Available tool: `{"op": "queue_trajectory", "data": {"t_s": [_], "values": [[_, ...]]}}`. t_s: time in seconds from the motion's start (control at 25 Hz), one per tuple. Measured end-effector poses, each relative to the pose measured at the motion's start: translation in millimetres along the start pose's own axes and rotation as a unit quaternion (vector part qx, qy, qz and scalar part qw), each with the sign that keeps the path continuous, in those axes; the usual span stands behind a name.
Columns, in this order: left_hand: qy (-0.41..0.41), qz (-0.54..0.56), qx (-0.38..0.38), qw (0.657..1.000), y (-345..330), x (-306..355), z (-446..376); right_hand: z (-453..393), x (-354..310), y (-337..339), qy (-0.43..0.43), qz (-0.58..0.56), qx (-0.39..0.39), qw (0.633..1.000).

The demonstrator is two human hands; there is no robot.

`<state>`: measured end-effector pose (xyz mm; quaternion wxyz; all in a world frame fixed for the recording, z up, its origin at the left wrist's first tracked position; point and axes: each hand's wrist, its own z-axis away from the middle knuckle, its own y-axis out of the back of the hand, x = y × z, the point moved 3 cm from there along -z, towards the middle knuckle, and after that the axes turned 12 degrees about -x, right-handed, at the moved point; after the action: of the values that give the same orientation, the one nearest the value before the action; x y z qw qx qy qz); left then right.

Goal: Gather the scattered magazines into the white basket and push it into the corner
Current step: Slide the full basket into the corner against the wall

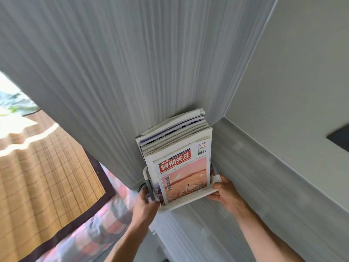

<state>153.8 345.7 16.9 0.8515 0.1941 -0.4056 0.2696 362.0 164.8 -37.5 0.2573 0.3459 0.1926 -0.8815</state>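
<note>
Nearest to me, my left hand [145, 203] grasps the near-left corner of the white basket [190, 200], fingers wrapped over the rim by its grey side handle. My right hand [225, 191] grips the near-right corner, thumb on the front rim and fingers curled around the side wall. Between the two hands the magazines [175, 148] stand upright in the basket, packed front to back; the front one [184, 176] shows a red title block and a pink cover picture. I see no loose magazine anywhere beside or behind my hands, so I judge the gathering step complete. Beyond my hands, the far end of the stack lies close against the striped grey wall [113, 63], where it meets the pale side wall [302, 82] just right of the stack. I cannot tell whether the basket's far end touches either wall. I judge the push nearly done: what remains is seating the basket fully and letting go. Left of my left hand lie a patterned cloth [90, 229] and a woven mat [37, 167].
</note>
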Motion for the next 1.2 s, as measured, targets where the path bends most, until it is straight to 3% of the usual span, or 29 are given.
{"op": "queue_trajectory", "data": {"t_s": [0.12,0.24,0.36,0.52,0.68,0.84,1.04,1.2], "values": [[-0.146,-0.059,0.127,0.979,32.5,64.1,13.5,7.0,-3.6,-11.4,0.008,-0.036,0.043,0.998],[-0.26,-0.178,0.155,0.936,25.8,113.2,28.4,24.5,21.0,-51.0,-0.029,-0.108,0.073,0.991],[-0.232,-0.097,0.105,0.962,5.5,120.6,19.9,36.4,44.5,-102.8,-0.05,-0.158,0.007,0.986],[-0.148,0.02,0.084,0.985,2.2,79.9,-1.5,31.3,42.2,-123.0,-0.021,-0.173,0.008,0.985],[-0.16,0.0,0.009,0.987,-4.1,89.9,-24.4,31.1,42.1,-118.5,-0.013,-0.157,0.006,0.987],[-0.22,0.022,0.036,0.975,7.6,75.1,-5.9,33.6,39.7,-118.4,0.008,-0.076,-0.036,0.996],[-0.222,-0.028,0.081,0.971,31.7,73.1,1.3,20.5,21.3,-137.8,0.012,-0.011,-0.017,1.0],[-0.169,-0.178,0.133,0.96,34.1,65.1,5.7,22.4,19.9,-136.2,0.012,-0.026,0.02,0.999]]}}
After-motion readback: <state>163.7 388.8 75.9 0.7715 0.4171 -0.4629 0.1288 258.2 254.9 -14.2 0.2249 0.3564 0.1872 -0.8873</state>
